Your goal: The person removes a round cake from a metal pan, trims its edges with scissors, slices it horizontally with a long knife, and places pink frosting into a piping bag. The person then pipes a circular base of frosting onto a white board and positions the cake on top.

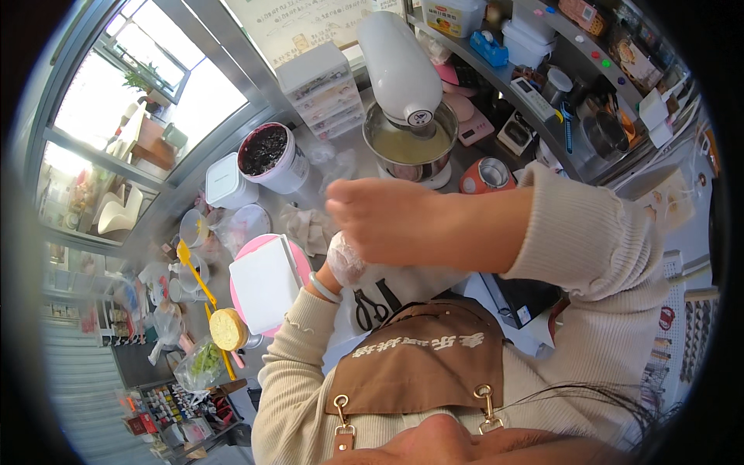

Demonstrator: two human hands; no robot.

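My right hand (372,218) is curled into a fist in front of my chest, and its forearm hides much of what lies beneath. Against its underside sits a filled plastic bag (346,260) with pale pinkish contents. My left hand (330,279), with a pale bangle at the wrist, grips this bag from behind and is mostly hidden. Whether the right fingers also hold part of the bag cannot be seen. Below the hands, black-handled scissors (369,309) lie on the worktop. A stand mixer (401,70) stands beyond, its steel bowl (411,170) holding a pale yellow mixture.
To the left, a white board (261,285) rests on a pink round turntable (302,258), near a round sponge cake (228,329) and a yellow spatula (196,273). A tub of dark filling (282,168) stands behind. An orange can (487,175) is beside the mixer, below a loaded shelf (572,154).
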